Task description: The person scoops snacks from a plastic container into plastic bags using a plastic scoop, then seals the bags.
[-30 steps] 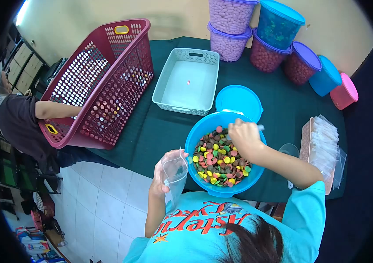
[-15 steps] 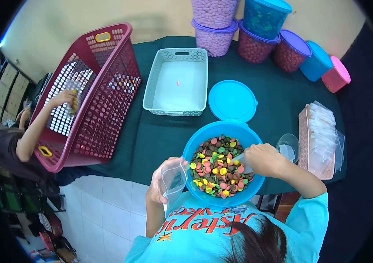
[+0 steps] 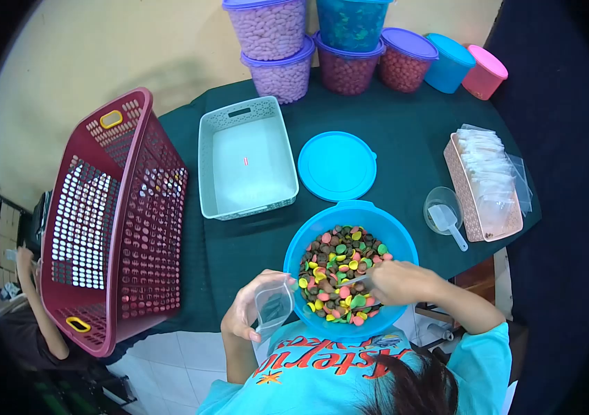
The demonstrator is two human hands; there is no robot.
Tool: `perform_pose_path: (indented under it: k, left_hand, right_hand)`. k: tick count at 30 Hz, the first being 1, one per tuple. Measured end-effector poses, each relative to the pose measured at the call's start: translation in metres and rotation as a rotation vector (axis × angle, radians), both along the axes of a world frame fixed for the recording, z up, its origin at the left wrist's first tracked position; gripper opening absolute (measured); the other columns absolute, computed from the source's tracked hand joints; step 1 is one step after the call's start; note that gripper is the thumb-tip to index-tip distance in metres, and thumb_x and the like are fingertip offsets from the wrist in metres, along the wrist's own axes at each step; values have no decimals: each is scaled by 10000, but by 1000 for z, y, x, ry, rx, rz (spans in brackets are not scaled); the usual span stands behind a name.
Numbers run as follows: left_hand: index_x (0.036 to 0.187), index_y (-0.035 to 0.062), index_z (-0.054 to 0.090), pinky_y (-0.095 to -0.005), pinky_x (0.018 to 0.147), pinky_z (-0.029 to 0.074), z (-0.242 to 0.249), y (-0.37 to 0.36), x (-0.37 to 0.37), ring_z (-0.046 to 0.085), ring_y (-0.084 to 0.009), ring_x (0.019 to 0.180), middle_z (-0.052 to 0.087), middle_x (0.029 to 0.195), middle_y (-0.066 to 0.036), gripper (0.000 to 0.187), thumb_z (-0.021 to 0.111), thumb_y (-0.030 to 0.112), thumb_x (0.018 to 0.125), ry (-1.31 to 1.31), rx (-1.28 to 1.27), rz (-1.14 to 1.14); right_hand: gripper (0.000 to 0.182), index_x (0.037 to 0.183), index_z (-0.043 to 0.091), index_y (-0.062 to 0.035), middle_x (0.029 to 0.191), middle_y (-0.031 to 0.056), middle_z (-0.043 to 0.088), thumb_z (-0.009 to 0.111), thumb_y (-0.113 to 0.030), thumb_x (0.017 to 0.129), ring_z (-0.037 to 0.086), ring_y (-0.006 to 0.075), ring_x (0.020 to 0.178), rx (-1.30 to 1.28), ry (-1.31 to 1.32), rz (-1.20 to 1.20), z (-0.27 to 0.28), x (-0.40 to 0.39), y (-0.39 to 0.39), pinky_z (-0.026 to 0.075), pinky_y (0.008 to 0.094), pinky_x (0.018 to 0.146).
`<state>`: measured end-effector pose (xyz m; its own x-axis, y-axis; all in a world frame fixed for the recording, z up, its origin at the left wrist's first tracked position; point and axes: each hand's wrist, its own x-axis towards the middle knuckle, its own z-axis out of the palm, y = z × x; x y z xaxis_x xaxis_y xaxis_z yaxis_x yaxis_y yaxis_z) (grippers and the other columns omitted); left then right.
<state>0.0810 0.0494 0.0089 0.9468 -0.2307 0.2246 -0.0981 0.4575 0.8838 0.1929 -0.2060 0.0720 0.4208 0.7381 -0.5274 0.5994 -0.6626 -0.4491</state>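
My left hand (image 3: 240, 310) grips a clear plastic pouch (image 3: 275, 306), its mouth spread beside the left rim of a blue bowl (image 3: 405, 238). Inside the bowl lie many round, flat candies (image 3: 332, 259) in brown, pink, yellow and green. My right hand (image 3: 399, 282) is closed round a translucent scoop (image 3: 355, 280) and reaches over the bowl's right side. The scoop sits among the candies, mostly hidden by them and by my fingers.
A blue lid (image 3: 338, 166), a pale green basket (image 3: 211, 200) and a tall maroon basket (image 3: 149, 249) stand left. At right are a clear cup (image 3: 433, 197) with a white scoop (image 3: 444, 218) and a pink basket (image 3: 471, 200) of plastic bags. Lidded tubs (image 3: 280, 79) line the back.
The view has swung, shifting the table things leftward. My right hand has moved lower in the bowl with the scoop. Another person's hand, earlier holding a packet over the maroon basket, is now outside it.
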Motion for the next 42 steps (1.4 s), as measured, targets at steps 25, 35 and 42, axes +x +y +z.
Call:
perform_pose_path:
  k: [25,35,42]
  left_hand:
    - [1127,35,460,-331,787,367,52,-72,-30,478,-232,916,486,1027,-113,781,789,317,477,13,903,646]
    - [1079,36,492,-322,714,373,62,-111,-22,493,-205,781,531,947,-102,790,800,314,407,-69,1116,871]
    - [1021,32,523,-326,724,384,57,-116,-6,521,-217,803,547,946,-114,720,796,291,407,-91,1113,827]
  right_hand:
    - [373,1015,538,15,763,121,593,421,-212,744,572,156,586,115,464,230,52,99,20,451,281,522]
    - [314,818,543,66,638,172,559,414,-207,728,552,246,569,11,240,656,71,77,58,428,344,512]
    - [206,829,520,50,687,210,563,444,-141,813,558,355,659,26,71,731,72,49,52,444,413,602]
